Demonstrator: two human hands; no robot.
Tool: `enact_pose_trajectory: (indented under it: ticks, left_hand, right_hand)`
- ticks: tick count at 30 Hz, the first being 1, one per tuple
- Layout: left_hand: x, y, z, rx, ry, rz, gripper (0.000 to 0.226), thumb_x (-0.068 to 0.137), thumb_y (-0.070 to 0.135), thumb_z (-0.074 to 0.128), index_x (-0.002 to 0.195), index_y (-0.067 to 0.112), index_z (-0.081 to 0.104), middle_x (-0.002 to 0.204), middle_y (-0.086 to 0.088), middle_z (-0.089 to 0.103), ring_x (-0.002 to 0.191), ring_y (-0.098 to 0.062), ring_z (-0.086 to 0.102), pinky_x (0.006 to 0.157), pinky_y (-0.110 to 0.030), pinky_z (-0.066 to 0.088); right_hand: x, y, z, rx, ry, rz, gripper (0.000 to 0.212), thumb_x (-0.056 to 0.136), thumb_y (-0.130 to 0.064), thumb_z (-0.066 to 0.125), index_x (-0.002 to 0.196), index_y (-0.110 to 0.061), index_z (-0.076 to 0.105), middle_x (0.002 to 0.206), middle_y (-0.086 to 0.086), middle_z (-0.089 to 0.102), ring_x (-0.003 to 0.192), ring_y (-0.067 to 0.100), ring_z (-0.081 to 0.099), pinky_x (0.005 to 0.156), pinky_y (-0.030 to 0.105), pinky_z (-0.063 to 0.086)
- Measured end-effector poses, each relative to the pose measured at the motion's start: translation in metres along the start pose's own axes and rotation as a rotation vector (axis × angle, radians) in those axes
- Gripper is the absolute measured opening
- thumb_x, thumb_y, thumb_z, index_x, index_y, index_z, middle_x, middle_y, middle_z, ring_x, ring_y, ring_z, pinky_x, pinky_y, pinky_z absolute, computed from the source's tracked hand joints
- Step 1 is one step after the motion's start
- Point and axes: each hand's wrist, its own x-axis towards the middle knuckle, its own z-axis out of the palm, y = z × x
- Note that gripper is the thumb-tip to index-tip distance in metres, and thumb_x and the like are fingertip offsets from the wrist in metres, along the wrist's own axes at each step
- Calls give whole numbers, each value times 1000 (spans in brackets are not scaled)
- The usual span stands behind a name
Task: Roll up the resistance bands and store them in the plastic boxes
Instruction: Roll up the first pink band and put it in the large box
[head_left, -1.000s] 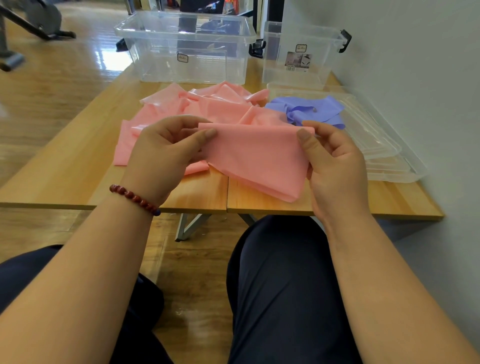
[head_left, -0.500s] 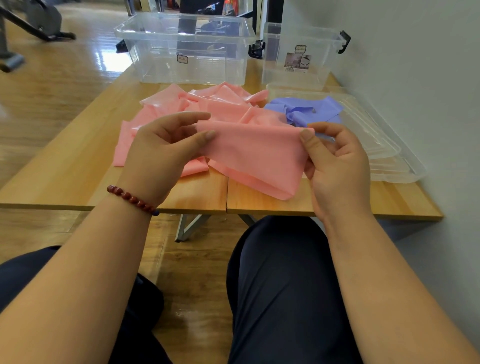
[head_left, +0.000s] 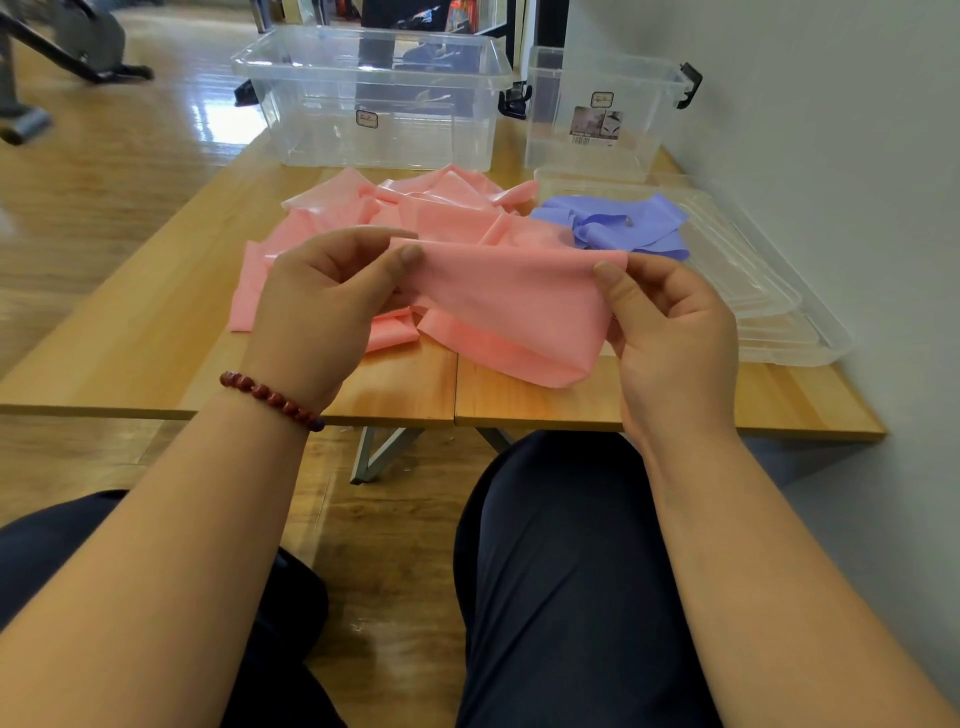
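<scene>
Two grips: both grasp the same pink band, one at each end of its upper edge.
Left grip (head_left: 322, 301): thumb in front and fingers behind, pinching the left corner of the pink band (head_left: 514, 306); a bracelet (head_left: 270, 400) of dark red beads sits on the wrist.
Right grip (head_left: 670, 332): thumb on the near face, fingers curled behind, pinching the right corner of the band.
Pink band, held part: spread between the two grips, raised off the counter (head_left: 130, 332) over its near edge, sagging to a loose fold at the lower right.
Pink band, remainder: crumpled in a heap on the counter behind the grips; whether the heap is one band or several cannot be told.
Purple band (head_left: 618, 226): bunched on the counter, just right of the pink heap and touching it, partly over the edge of the lids.
Large box (head_left: 374, 104): clear plastic, open on top, at the far edge of the counter behind the pink heap.
Small box (head_left: 602, 114): clear plastic, open on top, black latches, just right of the large box, near the wall.
Lids (head_left: 769, 312): clear plastic, stacked flat along the counter's right side, beside the wall.
Lap: dark trousers, below the counter's near edge.
</scene>
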Motion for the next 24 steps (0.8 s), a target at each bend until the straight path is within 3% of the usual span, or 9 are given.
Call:
enact_pose_trajectory:
  ticks: [5, 8, 11, 16, 24]
  left_hand:
    - [-2, 0, 0, -18, -21, 2, 16, 91, 18, 65, 102, 30, 66, 88, 5, 72, 85, -12, 70, 75, -26, 59]
    - [-2, 1, -2, -27, -69, 4, 20, 88, 19, 67, 103, 31, 67, 96, 3, 71, 92, -14, 69, 79, -26, 57]
    - [-2, 1, -2, -25, -53, 22, 22, 89, 16, 67, 104, 32, 67, 95, 9, 71, 91, -7, 69, 77, -20, 55]
    - [0, -1, -2, 2, 18, 32, 22, 88, 19, 69, 108, 28, 66, 89, 8, 66, 84, -1, 65, 75, -19, 55]
    - [-2, 2, 2, 7, 9, 79, 13, 89, 21, 66, 98, 31, 65, 90, 13, 70, 86, -1, 67, 74, -17, 54]
  right_hand:
    - [3, -5, 1, 20, 11, -7, 7, 91, -30, 70, 97, -29, 67, 88, -7, 70, 86, 11, 66, 73, 30, 54]
    - [5, -8, 0, -5, 3, -22, 4, 93, -30, 67, 94, -33, 69, 76, -12, 66, 81, 11, 62, 77, 41, 55]
    - [6, -9, 1, -13, -6, -5, 5, 93, -29, 67, 91, -33, 71, 82, -11, 70, 85, 10, 66, 81, 42, 58]
    - [5, -6, 2, 38, -75, 26, 13, 89, -19, 72, 99, -27, 69, 101, -1, 72, 97, 16, 69, 78, 31, 57]
    - [5, -4, 0, 147, -62, 81, 8, 90, -14, 69, 95, -20, 66, 94, -2, 73, 92, 16, 68, 78, 35, 56]
